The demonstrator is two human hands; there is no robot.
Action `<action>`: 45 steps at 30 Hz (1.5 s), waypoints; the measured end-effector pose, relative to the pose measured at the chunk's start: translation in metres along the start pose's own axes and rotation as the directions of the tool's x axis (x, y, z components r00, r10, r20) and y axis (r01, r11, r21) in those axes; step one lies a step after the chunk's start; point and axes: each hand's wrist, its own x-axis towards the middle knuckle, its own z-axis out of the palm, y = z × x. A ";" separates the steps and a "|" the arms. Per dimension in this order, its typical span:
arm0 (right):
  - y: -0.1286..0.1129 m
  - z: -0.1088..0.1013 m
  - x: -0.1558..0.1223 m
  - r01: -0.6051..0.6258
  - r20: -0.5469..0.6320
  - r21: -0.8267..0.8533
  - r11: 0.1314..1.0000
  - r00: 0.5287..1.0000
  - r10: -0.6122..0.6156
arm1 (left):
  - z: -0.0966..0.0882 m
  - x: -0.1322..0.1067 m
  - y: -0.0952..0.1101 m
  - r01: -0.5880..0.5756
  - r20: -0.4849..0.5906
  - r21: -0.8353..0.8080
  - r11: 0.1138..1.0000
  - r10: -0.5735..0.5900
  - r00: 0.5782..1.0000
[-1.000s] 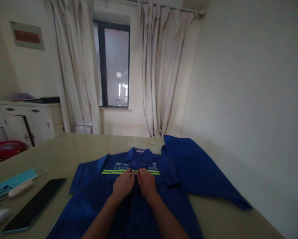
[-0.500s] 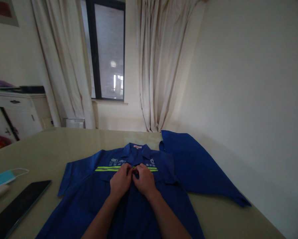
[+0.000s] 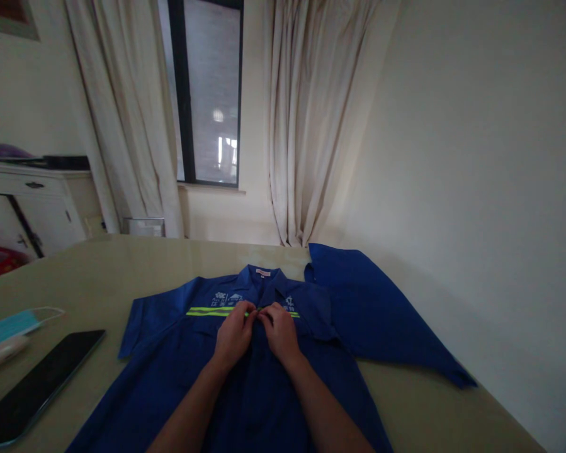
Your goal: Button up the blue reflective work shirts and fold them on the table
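Observation:
A blue short-sleeved work shirt (image 3: 169, 365) lies front side up on the table, its collar pointing away from me. A yellow-green reflective stripe (image 3: 209, 311) crosses the chest under white printed lettering. My left hand (image 3: 234, 333) and my right hand (image 3: 280, 332) meet at the front opening, level with the stripe. Both pinch the shirt's front edge between thumb and fingers, fingertips almost touching. Any button there is too small and covered to make out. To the right lies another folded blue garment (image 3: 381, 308), partly against the shirt's sleeve.
On the table (image 3: 122, 264) at the left lie a black phone (image 3: 41, 384), a light blue face mask (image 3: 11, 330) and a whitish object (image 3: 3, 352) I cannot name. A wall (image 3: 490, 189) borders the right side; curtains and a window stand behind.
Both hands stay pinched at the shirt's front, with the fingers slightly shifted. The whole view has moved a little, so everything sits slightly higher and mostly further right.

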 end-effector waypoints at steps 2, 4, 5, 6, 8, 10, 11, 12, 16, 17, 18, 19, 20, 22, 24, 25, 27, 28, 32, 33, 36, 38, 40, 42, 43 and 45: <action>0.003 0.001 0.001 -0.044 -0.057 0.054 0.998 0.997 0.047 | 0.001 0.001 -0.002 -0.044 -0.009 -0.057 0.997 0.043 0.999; 0.005 0.002 0.003 -0.058 -0.078 0.077 0.995 0.995 0.064 | 0.003 0.003 -0.004 -0.079 -0.019 -0.104 0.991 0.077 0.997; 0.006 0.002 0.004 -0.054 -0.073 0.081 0.995 0.996 0.060 | 0.003 0.003 -0.005 -0.092 -0.025 -0.124 0.988 0.090 0.996; 0.007 0.002 0.004 -0.046 -0.063 0.084 0.995 0.997 0.051 | 0.004 0.004 -0.006 -0.103 -0.031 -0.140 0.985 0.099 0.995; 0.007 0.002 0.005 -0.033 -0.048 0.088 0.996 0.998 0.037 | 0.005 0.005 -0.008 -0.114 -0.037 -0.165 0.980 0.109 0.993; 0.006 0.003 0.004 -0.029 -0.048 0.081 0.996 0.998 0.033 | 0.006 0.005 -0.009 -0.116 -0.034 -0.182 0.976 0.112 0.993; 0.005 0.003 0.003 -0.029 -0.054 0.076 0.997 0.998 0.033 | 0.006 0.006 -0.009 -0.116 -0.029 -0.187 0.975 0.112 0.993; 0.004 0.003 0.002 -0.031 -0.060 0.067 0.997 0.998 0.035 | 0.006 0.006 -0.010 -0.115 -0.025 -0.191 0.975 0.112 0.993; 0.001 0.004 -0.003 -0.035 -0.080 -0.033 0.999 0.996 0.032 | 0.006 0.006 -0.009 -0.113 -0.013 -0.193 0.975 0.113 0.994; 0.000 0.004 -0.004 -0.038 -0.088 -0.061 0.997 0.996 0.032 | 0.006 0.006 -0.008 -0.114 -0.008 -0.191 0.975 0.115 0.993; 0.001 0.004 -0.004 -0.045 -0.101 -0.080 0.996 0.994 0.037 | 0.005 0.006 -0.008 -0.116 0.000 -0.187 0.976 0.118 0.993; 0.002 0.004 -0.004 -0.059 -0.120 -0.085 0.995 0.992 0.049 | 0.005 0.006 -0.007 -0.118 0.010 -0.181 0.976 0.122 0.992; 0.003 0.004 -0.003 -0.076 -0.141 -0.075 0.994 0.988 0.065 | 0.004 0.005 -0.006 -0.120 0.019 -0.172 0.978 0.125 0.992; 0.006 0.004 -0.002 -0.099 -0.189 -0.004 0.995 0.977 0.096 | 0.004 0.005 -0.005 -0.119 0.034 -0.145 0.982 0.125 0.992; 0.009 0.005 -0.001 -0.058 -0.218 0.105 0.993 0.973 0.080 | 0.003 0.003 -0.004 -0.112 0.044 -0.108 0.988 0.117 0.992; 0.010 0.006 -0.001 -0.015 -0.213 0.154 0.988 0.976 0.048 | 0.003 0.003 -0.004 -0.109 0.047 -0.087 0.990 0.114 0.992; 0.012 0.008 0.000 0.054 -0.174 0.229 0.972 0.985 -0.014 | 0.003 0.002 -0.003 -0.113 0.058 -0.044 0.993 0.115 0.992; 0.012 0.009 0.000 0.062 -0.158 0.265 0.962 0.987 -0.020 | 0.003 0.001 -0.003 -0.118 0.063 -0.021 0.993 0.119 0.991; 0.021 0.007 0.006 -0.014 -0.252 0.413 0.911 0.959 0.129 | 0.002 0.000 0.001 -0.122 0.068 0.093 0.988 0.116 0.991; 0.026 0.005 0.009 -0.032 -0.309 0.468 0.883 0.930 0.198 | 0.001 0.000 0.003 -0.119 0.066 0.129 0.985 0.111 0.992; 0.042 -0.003 0.015 -0.059 -0.414 0.623 0.780 0.822 0.392 | 0.000 -0.003 0.007 -0.111 0.061 0.228 0.967 0.100 0.993; 0.053 -0.007 0.017 -0.069 -0.422 0.664 0.744 0.788 0.449 | -0.001 -0.006 0.010 -0.103 0.053 0.279 0.955 0.091 0.994; 0.061 -0.009 0.017 -0.076 -0.418 0.694 0.716 0.766 0.487 | -0.001 -0.008 0.013 -0.093 0.044 0.322 0.942 0.083 0.996; 0.067 -0.009 0.017 -0.083 -0.412 0.717 0.693 0.752 0.515 | -0.002 -0.009 0.014 -0.083 0.037 0.357 0.931 0.074 0.997; 0.069 -0.009 0.016 -0.085 -0.408 0.725 0.683 0.746 0.526 | -0.003 -0.010 0.015 -0.079 0.035 0.371 0.925 0.071 0.997; 0.071 -0.009 0.016 -0.091 -0.399 0.738 0.669 0.740 0.541 | -0.003 -0.010 0.016 -0.076 0.036 0.393 0.917 0.068 0.997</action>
